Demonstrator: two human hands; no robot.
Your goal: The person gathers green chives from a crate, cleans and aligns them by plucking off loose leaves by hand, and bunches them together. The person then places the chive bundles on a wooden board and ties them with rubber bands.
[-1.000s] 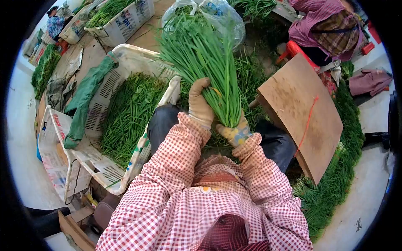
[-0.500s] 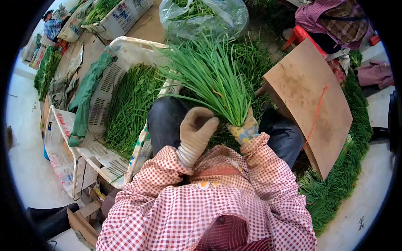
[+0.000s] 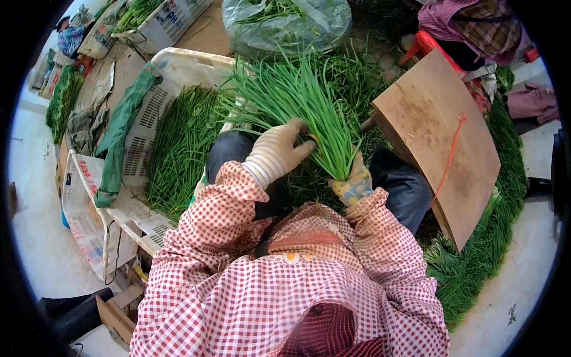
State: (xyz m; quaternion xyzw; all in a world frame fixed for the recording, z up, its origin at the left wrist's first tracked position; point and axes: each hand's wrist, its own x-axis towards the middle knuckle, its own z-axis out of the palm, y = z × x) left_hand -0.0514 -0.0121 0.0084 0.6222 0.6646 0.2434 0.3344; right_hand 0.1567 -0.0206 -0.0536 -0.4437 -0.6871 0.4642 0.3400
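My right hand (image 3: 353, 183), in a patterned glove, is closed around the lower end of a bunch of long green chives (image 3: 315, 113). The leaves fan up and to the left, away from me. My left hand (image 3: 281, 150), in a beige glove with a striped cuff, is at the left side of the bunch. Its thumb and fingers are apart, close to an orange-brown leaf (image 3: 313, 137) among the green ones. Some fingertips lie against the leaves.
A white plastic crate (image 3: 140, 134) holding more greens stands at my left. A clear plastic bag (image 3: 285, 30) of greens lies ahead. On the right, a tilted brown board (image 3: 440, 143) with a red string stands before a long heap of chives (image 3: 499, 238). Another person (image 3: 470, 30) sits beyond.
My left hand has moved up and right, from in front of the bunch to its leaves, with its fingers spreading. My right hand still grips the bunch, shifted slightly right.
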